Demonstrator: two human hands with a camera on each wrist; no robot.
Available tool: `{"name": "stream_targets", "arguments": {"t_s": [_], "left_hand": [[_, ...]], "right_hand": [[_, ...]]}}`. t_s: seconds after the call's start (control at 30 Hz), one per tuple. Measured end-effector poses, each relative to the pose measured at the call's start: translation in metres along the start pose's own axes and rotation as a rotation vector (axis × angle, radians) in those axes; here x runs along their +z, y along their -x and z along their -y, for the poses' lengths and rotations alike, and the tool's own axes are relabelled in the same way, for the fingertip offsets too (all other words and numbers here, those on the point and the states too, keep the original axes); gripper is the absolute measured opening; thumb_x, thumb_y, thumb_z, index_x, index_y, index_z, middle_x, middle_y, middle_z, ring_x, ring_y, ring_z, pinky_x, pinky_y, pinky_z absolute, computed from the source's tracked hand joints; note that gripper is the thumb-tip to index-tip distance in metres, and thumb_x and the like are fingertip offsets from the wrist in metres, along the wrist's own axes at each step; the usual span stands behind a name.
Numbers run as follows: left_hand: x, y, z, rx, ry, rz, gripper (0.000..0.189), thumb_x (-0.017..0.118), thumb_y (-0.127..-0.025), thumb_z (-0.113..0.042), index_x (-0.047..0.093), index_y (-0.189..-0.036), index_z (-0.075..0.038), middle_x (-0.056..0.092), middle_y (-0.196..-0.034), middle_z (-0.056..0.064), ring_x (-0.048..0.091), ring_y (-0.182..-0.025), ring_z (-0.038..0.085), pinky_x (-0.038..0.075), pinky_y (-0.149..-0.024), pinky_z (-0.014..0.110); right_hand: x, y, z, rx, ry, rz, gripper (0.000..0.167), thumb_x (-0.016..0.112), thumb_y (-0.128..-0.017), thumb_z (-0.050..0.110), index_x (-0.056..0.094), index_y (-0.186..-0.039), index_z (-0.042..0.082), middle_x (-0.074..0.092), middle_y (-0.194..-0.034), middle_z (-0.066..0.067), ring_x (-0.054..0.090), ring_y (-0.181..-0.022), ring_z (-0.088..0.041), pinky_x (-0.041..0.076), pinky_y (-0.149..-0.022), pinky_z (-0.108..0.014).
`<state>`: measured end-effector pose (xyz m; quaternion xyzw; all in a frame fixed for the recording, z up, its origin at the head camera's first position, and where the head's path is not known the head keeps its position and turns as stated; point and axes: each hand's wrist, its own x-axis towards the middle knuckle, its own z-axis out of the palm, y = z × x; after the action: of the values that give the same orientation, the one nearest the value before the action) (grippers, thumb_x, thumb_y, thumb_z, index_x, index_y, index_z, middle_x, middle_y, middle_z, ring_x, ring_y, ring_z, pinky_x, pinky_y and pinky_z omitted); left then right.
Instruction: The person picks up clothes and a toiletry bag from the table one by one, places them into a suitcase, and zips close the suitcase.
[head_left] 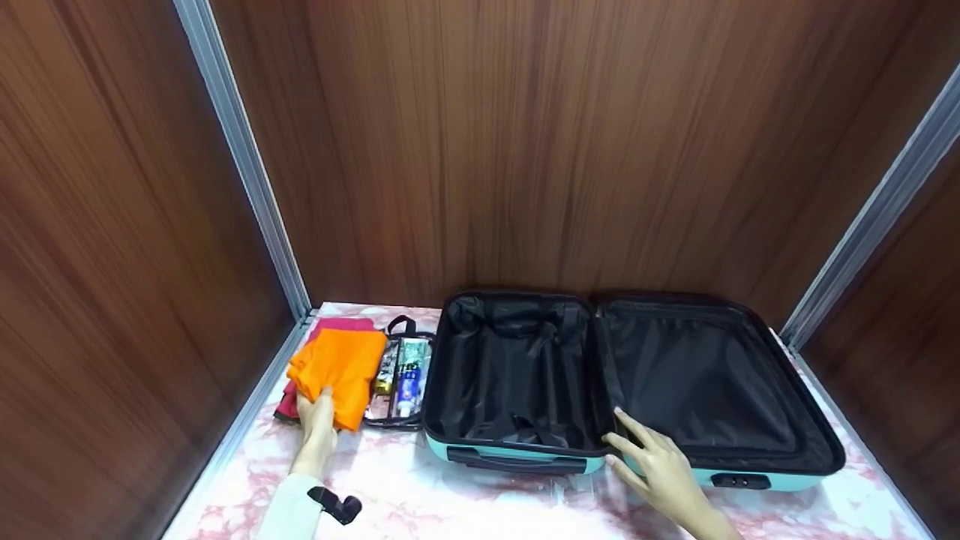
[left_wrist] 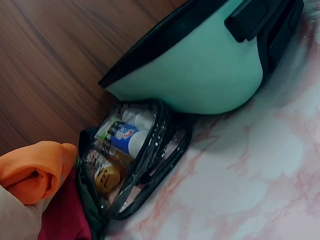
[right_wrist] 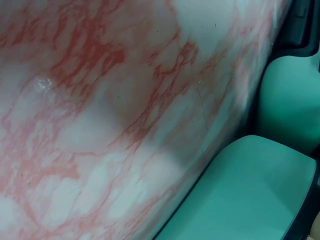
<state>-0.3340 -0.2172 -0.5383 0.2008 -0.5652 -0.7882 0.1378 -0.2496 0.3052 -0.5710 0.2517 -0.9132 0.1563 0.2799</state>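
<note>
My left hand (head_left: 318, 414) grips the near edge of a folded orange cloth (head_left: 349, 364), thumb on top. The fingers under the cloth are hidden. In the left wrist view the orange cloth (left_wrist: 35, 162) is bunched up over a dark red cloth (left_wrist: 65, 210) and a dark green one (left_wrist: 90, 200). A mint-green suitcase (head_left: 440, 448) lies spread open, with black lining in both halves. Over the near end of its hinge line, my right hand (head_left: 658, 471) has its fingers spread, fingertips at the suitcase's edge.
Between the cloths and the suitcase stands a clear pouch with black trim (head_left: 396, 425), holding toiletries such as a blue-and-white tube (left_wrist: 122, 137). Wood-grain panels (head_left: 510, 150) enclose the pink-veined marble-pattern tabletop (head_left: 405, 487) behind and at both sides.
</note>
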Motion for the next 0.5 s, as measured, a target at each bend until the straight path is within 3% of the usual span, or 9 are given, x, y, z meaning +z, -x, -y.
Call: {"name": "stream_targets", "arguments": {"t_s": [0.5], "left_hand": [[0.017, 0.011, -0.018, 0.057, 0.056, 0.021, 0.064, 0.036, -0.104, -0.007, 0.003, -0.158, -0.006, 0.017, -0.160, 0.022, 0.025, -0.141, 0.034, 0.021, -0.116, 0.039]], "right_hand": [[-0.001, -0.001, 0.000, -0.024, 0.007, -0.014, 0.035, 0.076, -0.087, 0.028, 0.073, -0.119, 0.015, 0.053, -0.142, -0.015, 0.063, -0.106, -0.041, 0.049, -0.082, -0.063]]}}
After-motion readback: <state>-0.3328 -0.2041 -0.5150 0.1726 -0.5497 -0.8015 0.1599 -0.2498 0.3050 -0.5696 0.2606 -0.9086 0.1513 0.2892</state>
